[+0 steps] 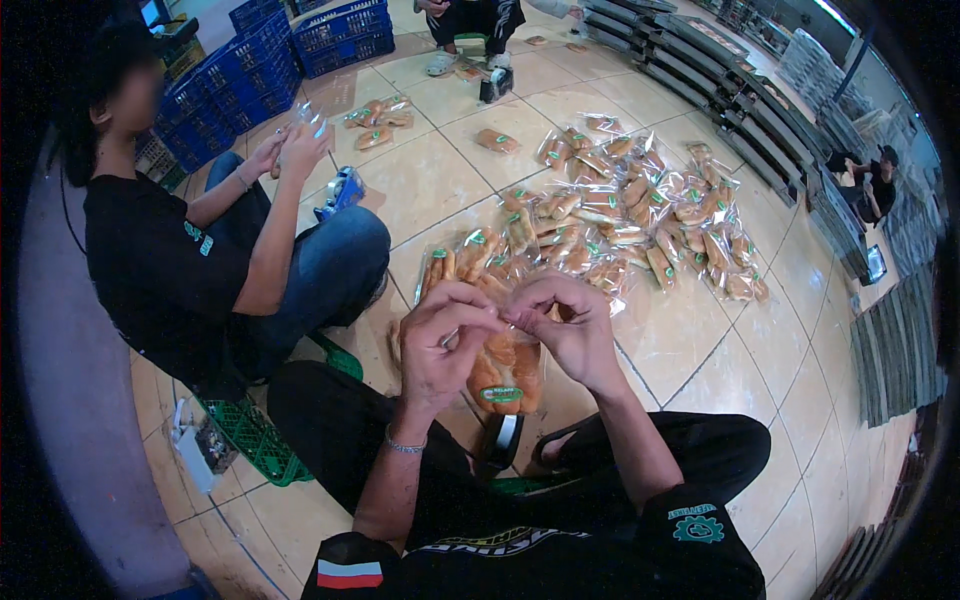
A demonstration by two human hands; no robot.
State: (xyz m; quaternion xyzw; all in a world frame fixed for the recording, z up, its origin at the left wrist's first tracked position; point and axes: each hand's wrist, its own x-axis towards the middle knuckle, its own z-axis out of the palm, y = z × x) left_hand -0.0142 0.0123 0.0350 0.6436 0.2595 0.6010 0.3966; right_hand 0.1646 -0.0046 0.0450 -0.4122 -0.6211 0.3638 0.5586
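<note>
My left hand (440, 345) and my right hand (572, 325) meet in front of me, thumbs and fingertips pinched together. Between them they grip the gathered top of a clear plastic bag of bread rolls (508, 365), which hangs below my fingers. The bag bears a green oval label, and golden-brown rolls show through the film. Just beneath it, between my legs, a tape dispenser (502, 437) with a pale roll stands on the floor. More bagged bread (478, 248) lies right beyond my fingers, partly hidden by them.
A wide heap of bagged bread (640, 215) covers the tiled floor ahead. At my left a seated person (180, 230) handles a clear bag beside a blue tape dispenser (342, 192). Blue crates (235, 85) are stacked behind; grey trays (700, 80) are piled at the far right.
</note>
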